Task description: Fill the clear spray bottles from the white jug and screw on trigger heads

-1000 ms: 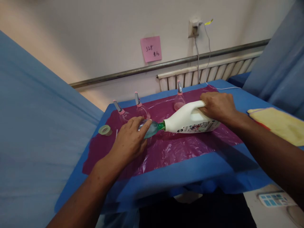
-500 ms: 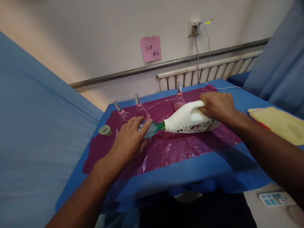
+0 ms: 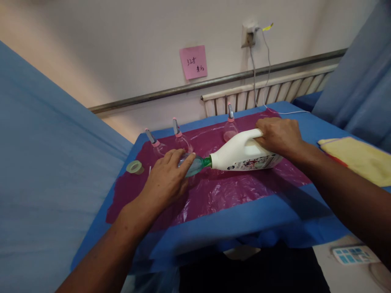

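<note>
My right hand grips the handle of a white detergent bottle, which is tipped on its side with its green neck pointing left. The neck meets a small clear cup with a greenish tint. My left hand is wrapped round that cup, holding it just above the purple plastic sheet. Three clear cupping jars with pink collars and grey tips stand at the back of the sheet: one on the left, one in the middle, one on the right.
The purple sheet lies on a blue-covered table. A roll of clear tape sits at the table's left edge. A yellow cloth lies at the right. A radiator, a wall socket with a cable and a pink note are on the wall behind.
</note>
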`<state>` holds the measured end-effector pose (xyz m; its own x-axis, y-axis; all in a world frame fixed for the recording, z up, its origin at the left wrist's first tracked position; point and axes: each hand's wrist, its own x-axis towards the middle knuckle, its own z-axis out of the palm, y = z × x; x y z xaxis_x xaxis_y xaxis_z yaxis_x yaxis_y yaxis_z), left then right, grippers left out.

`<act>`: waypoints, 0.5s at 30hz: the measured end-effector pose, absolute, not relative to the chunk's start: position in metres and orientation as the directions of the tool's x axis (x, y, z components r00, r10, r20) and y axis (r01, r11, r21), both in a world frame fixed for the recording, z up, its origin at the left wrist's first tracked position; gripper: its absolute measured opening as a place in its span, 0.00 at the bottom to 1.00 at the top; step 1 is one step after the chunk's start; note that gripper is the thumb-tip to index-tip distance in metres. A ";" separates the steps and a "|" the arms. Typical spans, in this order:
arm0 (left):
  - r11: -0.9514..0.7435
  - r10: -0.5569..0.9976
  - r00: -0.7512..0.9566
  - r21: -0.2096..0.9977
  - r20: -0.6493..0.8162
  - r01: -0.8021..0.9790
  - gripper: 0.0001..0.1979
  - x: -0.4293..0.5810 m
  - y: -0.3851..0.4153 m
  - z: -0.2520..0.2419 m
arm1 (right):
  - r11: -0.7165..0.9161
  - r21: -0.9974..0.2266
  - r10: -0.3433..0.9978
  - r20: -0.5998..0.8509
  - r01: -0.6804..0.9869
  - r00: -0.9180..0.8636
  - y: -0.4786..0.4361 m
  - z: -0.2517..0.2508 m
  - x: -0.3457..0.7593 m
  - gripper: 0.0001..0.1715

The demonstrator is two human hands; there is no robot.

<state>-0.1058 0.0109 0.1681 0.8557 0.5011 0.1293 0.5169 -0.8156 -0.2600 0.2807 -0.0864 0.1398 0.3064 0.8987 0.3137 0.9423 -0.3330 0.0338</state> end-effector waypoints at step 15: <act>-0.812 0.525 0.844 -0.232 0.108 0.535 0.39 -0.104 0.010 0.169 | -0.329 0.025 0.905 0.295 0.944 0.308 -0.087 0.142 0.278 0.20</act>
